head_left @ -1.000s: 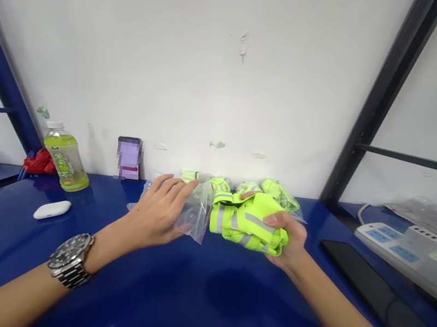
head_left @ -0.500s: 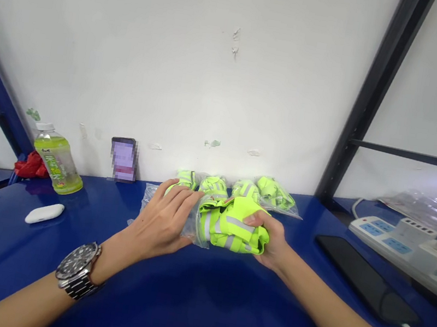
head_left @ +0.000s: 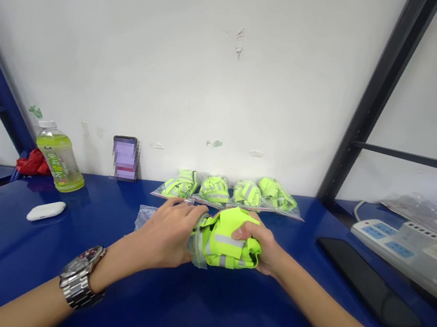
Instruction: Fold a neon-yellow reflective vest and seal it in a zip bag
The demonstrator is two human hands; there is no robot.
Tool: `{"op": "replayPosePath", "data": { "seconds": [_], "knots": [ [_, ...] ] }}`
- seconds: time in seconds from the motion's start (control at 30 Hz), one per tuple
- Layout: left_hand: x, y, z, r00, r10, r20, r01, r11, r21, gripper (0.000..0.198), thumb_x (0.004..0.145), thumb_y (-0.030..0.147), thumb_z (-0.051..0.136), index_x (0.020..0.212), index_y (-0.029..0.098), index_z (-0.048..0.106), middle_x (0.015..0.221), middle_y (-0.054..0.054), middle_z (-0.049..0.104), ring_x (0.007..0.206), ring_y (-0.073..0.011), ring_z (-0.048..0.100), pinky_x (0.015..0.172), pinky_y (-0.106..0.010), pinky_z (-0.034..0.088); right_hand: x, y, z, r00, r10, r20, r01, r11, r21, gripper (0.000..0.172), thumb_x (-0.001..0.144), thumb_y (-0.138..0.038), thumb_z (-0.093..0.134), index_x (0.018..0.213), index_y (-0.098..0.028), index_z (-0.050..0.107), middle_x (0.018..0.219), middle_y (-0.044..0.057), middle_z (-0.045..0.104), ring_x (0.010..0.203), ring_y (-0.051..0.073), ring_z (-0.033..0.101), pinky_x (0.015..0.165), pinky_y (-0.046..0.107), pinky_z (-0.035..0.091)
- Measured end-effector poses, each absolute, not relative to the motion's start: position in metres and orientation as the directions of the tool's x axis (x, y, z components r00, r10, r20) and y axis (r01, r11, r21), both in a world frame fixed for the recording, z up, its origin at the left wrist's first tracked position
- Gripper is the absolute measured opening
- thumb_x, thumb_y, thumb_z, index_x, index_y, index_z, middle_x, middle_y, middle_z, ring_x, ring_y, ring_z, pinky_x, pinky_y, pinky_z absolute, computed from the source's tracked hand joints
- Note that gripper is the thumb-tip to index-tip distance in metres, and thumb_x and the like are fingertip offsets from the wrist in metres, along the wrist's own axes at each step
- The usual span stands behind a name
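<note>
My right hand (head_left: pixel 262 242) grips a folded neon-yellow reflective vest (head_left: pixel 227 239) just above the blue table (head_left: pixel 188 302). My left hand (head_left: pixel 168 233), with a metal watch on the wrist, is closed on the mouth of a clear plastic bag (head_left: pixel 197 246), and the vest's left end sits inside that mouth. More clear bags (head_left: pixel 145 215) lie behind my left hand. Several bagged vests (head_left: pixel 230 192) lie in a row against the wall behind both hands.
A green drink bottle (head_left: pixel 59 158), a red cloth (head_left: pixel 34 163), a white case (head_left: pixel 46 210) and a propped phone (head_left: pixel 125 158) are at the left. At the right lie a black phone (head_left: pixel 366 281) with a cable, a white power strip (head_left: pixel 407 254) and a dark shelf post (head_left: pixel 370 107).
Both hands came closer together and nearer to me. The vest's end has gone into the bag's mouth, and the row of bagged vests behind is now uncovered.
</note>
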State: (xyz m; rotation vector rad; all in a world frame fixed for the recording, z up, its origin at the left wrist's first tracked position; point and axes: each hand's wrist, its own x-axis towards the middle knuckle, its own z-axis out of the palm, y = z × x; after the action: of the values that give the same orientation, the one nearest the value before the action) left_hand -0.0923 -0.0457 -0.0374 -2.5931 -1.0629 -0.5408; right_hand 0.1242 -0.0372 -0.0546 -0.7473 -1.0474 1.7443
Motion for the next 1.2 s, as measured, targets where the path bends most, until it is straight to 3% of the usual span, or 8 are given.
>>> {"op": "replayPosePath", "data": {
  "seconds": [0.13, 0.2, 0.43, 0.6, 0.73, 0.9, 1.2],
  "knots": [
    [-0.087, -0.052, -0.044, 0.673, 0.608, 0.42, 0.702, -0.704, -0.105, 0.106, 0.057, 0.018, 0.068, 0.147, 0.012, 0.013, 0.114, -0.016, 0.063, 0.098, -0.032, 0.063, 0.082, -0.044, 0.048, 0.118, -0.038, -0.06, -0.321, 0.946, -0.054, -0.446, -0.201, -0.872, 0.025, 0.047, -0.017, 0.064, 0.071, -0.019, 0.058, 0.063, -0.002, 0.058, 0.056, 0.016, 0.053, 0.051, 0.028, 0.046],
    [-0.085, -0.053, -0.045, 0.678, 0.597, 0.429, 0.686, -0.723, -0.078, 0.112, 0.058, 0.02, 0.068, 0.149, 0.012, 0.004, 0.114, -0.015, 0.062, 0.097, -0.0315, 0.062, 0.08, -0.043, 0.049, 0.115, -0.039, -0.062, -0.296, 0.954, -0.048, -0.465, -0.188, -0.865, 0.026, 0.048, -0.018, 0.064, 0.073, -0.018, 0.06, 0.065, -0.001, 0.06, 0.058, 0.016, 0.054, 0.052, 0.028, 0.046],
    [-0.074, -0.048, -0.044, 0.663, 0.548, 0.51, 0.618, -0.785, 0.04, 0.107, 0.056, 0.015, 0.065, 0.147, 0.015, 0.008, 0.118, -0.015, 0.055, 0.102, -0.0292, 0.058, 0.079, -0.04, 0.053, 0.106, -0.045, -0.068, -0.332, 0.942, 0.054, -0.51, -0.132, -0.85, 0.029, 0.054, -0.019, 0.065, 0.083, -0.017, 0.064, 0.068, -0.001, 0.061, 0.058, 0.016, 0.055, 0.053, 0.028, 0.047],
    [-0.072, -0.048, -0.05, 0.713, 0.482, 0.508, 0.573, -0.819, -0.027, 0.109, 0.052, 0.011, 0.065, 0.146, 0.019, 0.01, 0.115, -0.013, 0.054, 0.099, -0.0297, 0.057, 0.081, -0.044, 0.053, 0.102, -0.045, -0.08, -0.365, 0.917, 0.158, -0.427, -0.015, -0.904, 0.013, 0.059, -0.02, 0.068, 0.069, -0.015, 0.061, 0.059, -0.003, 0.055, 0.052, 0.012, 0.05, 0.05, 0.024, 0.043],
    [-0.071, -0.051, -0.057, 0.718, 0.474, 0.509, 0.566, -0.824, -0.031, 0.109, 0.052, 0.007, 0.065, 0.145, 0.021, 0.009, 0.112, -0.012, 0.052, 0.097, -0.028, 0.054, 0.082, -0.045, 0.052, 0.102, -0.041, -0.088, -0.422, 0.886, 0.192, -0.316, 0.054, -0.947, 0.019, 0.065, -0.026, 0.073, 0.073, -0.015, 0.06, 0.064, -0.003, 0.053, 0.057, 0.011, 0.049, 0.053, 0.023, 0.042],
    [-0.07, -0.053, -0.06, 0.773, 0.45, 0.447, 0.55, -0.826, -0.119, 0.107, 0.052, 0.004, 0.063, 0.144, 0.024, 0.01, 0.117, -0.013, 0.047, 0.101, -0.0289, 0.05, 0.086, -0.048, 0.049, 0.104, -0.038, -0.091, -0.509, 0.814, 0.279, -0.208, 0.198, -0.958, 0.032, 0.071, -0.039, 0.074, 0.073, -0.014, 0.055, 0.066, -0.004, 0.045, 0.06, 0.009, 0.04, 0.053, 0.021, 0.036],
    [-0.068, -0.054, -0.059, 0.77, 0.424, 0.477, 0.572, -0.79, -0.22, 0.099, 0.055, 0.009, 0.068, 0.14, 0.02, 0.019, 0.123, -0.018, 0.048, 0.111, -0.0327, 0.049, 0.093, -0.052, 0.045, 0.102, -0.037, -0.082, -0.514, 0.769, 0.38, -0.155, 0.353, -0.923, 0.027, 0.071, -0.032, 0.075, 0.074, -0.014, 0.055, 0.064, -0.004, 0.046, 0.057, 0.008, 0.039, 0.049, 0.019, 0.033]
  ]
}}
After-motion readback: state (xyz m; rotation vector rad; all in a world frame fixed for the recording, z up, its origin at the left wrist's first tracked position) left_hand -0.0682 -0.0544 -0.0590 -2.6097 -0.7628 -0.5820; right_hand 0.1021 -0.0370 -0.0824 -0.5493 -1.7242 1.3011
